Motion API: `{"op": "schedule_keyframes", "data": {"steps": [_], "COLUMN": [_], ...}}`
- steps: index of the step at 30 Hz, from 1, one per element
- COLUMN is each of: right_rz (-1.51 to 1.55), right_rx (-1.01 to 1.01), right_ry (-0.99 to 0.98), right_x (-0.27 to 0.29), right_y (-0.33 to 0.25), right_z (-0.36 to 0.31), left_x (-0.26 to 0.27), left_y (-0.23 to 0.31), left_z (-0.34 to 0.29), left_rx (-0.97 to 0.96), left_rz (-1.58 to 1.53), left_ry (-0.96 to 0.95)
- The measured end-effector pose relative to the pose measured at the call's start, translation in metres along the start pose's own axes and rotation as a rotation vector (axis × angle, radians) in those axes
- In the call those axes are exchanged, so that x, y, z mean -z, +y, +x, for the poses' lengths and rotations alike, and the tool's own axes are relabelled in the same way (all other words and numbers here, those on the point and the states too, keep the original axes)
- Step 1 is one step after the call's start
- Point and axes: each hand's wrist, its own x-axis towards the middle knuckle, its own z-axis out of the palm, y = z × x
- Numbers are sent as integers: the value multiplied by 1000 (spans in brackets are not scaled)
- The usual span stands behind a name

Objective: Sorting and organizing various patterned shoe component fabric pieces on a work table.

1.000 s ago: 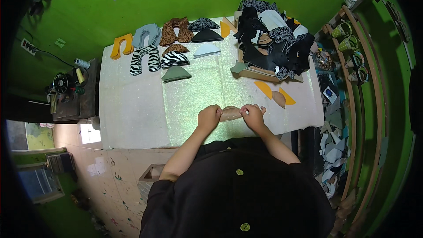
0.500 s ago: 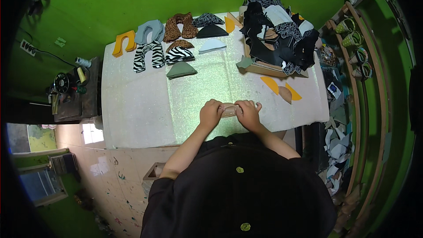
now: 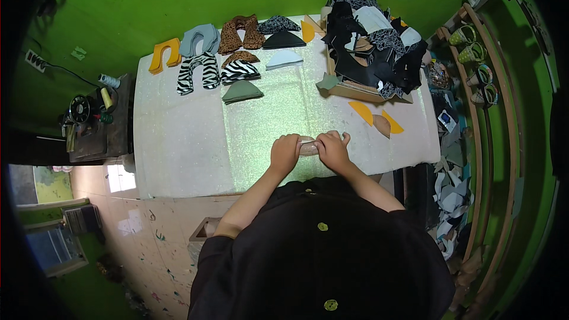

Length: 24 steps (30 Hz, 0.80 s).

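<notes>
At the near edge of the table, both my hands hold one small tan-brown piece of material (image 3: 308, 149) that looks curved, with a pale strip along its upper side. My left hand (image 3: 285, 152) grips its left end with fingers bent over the top. Gripping the right end is my right hand (image 3: 333, 151), its thumb and fingers closed on the piece while one finger sticks out to the right. The fingers cover both ends of the piece. Yellow half-round pieces (image 3: 360, 112) and a brown one (image 3: 381, 125) lie to the right of my hands.
Stacks of cut pieces line the far side: yellow arches (image 3: 165, 55), zebra-print arches (image 3: 198, 74), leopard-print arches (image 3: 242, 33) and green half-rounds (image 3: 243, 92). A box (image 3: 352, 92) heaped with scraps stands far right. Left is a sewing machine (image 3: 81, 109); sandals (image 3: 472, 53) hang on a right-hand rack.
My fingers have shifted slightly on the tan-brown piece, with the right hand a little closer to the left. The whole view has moved slightly; the stacks lie as before.
</notes>
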Motion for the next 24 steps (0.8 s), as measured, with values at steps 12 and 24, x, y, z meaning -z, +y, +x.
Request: {"op": "schedule_keyframes", "data": {"steps": [12,24], "right_rz": [-43,-25], "right_rx": [-73,245], "right_ry": [17,140], "right_x": [-1,8], "right_y": [-8,-10], "right_z": [-2,-12], "left_x": [28,20], "left_y": [-4,-10], "left_z": [-7,-14], "left_rx": [-41,-185], "left_rz": [31,-98], "left_ry": [-69,57]}}
